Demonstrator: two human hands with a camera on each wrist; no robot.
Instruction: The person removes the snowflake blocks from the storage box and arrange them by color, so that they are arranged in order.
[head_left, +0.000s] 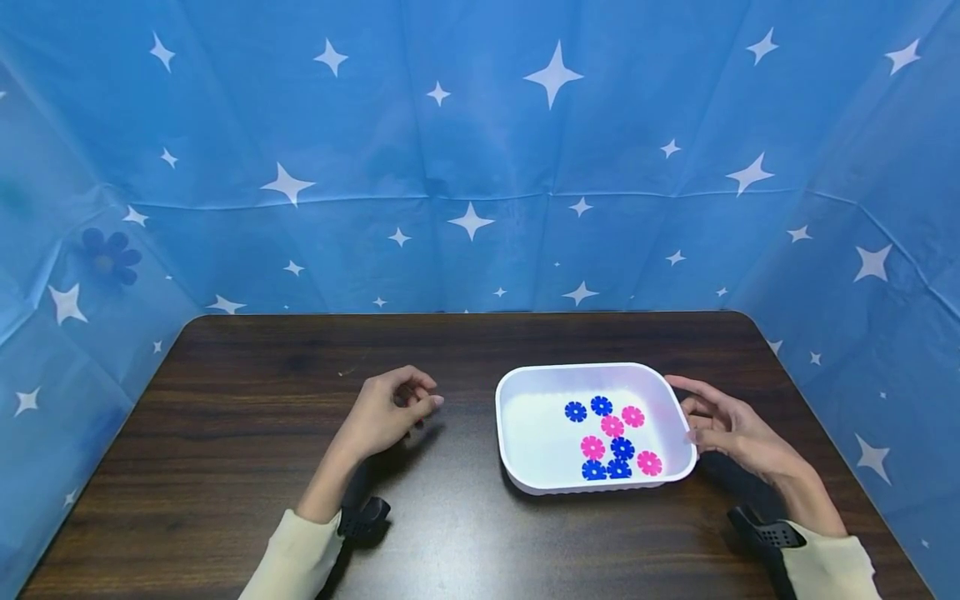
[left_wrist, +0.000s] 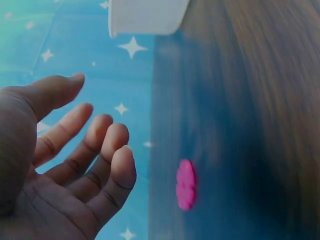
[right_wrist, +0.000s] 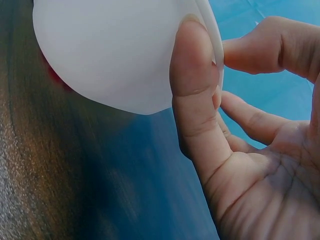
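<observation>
With your right hand [head_left: 738, 429] pinching the right rim of the white tray [head_left: 525, 433], nearer the table's [head_left: 225, 417] right edge, and your left hand [head_left: 393, 412] loosely curled without support, one-sided lifting could spill the flower-shaped pieces [head_left: 592, 447] over the tray's near-left corner.

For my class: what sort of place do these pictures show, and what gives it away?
Probably a staged tabletop recording spot; the wider room is out of view. A creased blue backdrop with white stars borders a dark wood-grain table; two black wrist-worn devices also show.
</observation>
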